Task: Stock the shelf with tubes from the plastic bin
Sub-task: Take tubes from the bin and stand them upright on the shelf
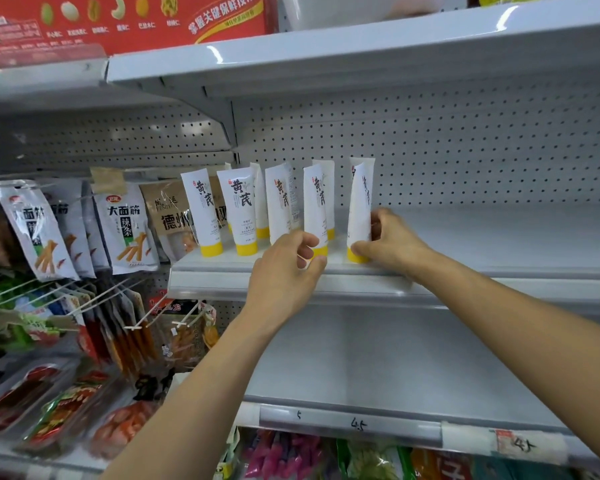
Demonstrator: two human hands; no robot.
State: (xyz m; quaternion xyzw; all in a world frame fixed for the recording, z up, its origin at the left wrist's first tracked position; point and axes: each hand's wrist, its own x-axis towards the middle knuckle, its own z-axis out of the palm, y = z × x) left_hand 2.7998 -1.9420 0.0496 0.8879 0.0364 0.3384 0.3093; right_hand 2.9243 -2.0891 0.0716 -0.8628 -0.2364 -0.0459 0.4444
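Several white tubes with yellow caps stand cap-down in two rows on the white shelf [465,237]. My right hand [388,240] grips the rightmost tube [360,206] near its cap, thumb in front and fingers behind. My left hand [284,268] pinches the yellow cap of the neighbouring front-row tube [315,202]. Three more front tubes stand to the left, among them one [238,209] with black characters. The plastic bin is out of view.
Snack packets [125,230] hang on pegs left of the shelf. A red box [125,22] sits on the shelf above. A bare lower shelf [378,362] carries price labels on its front rail. Packaged goods lie at the bottom left.
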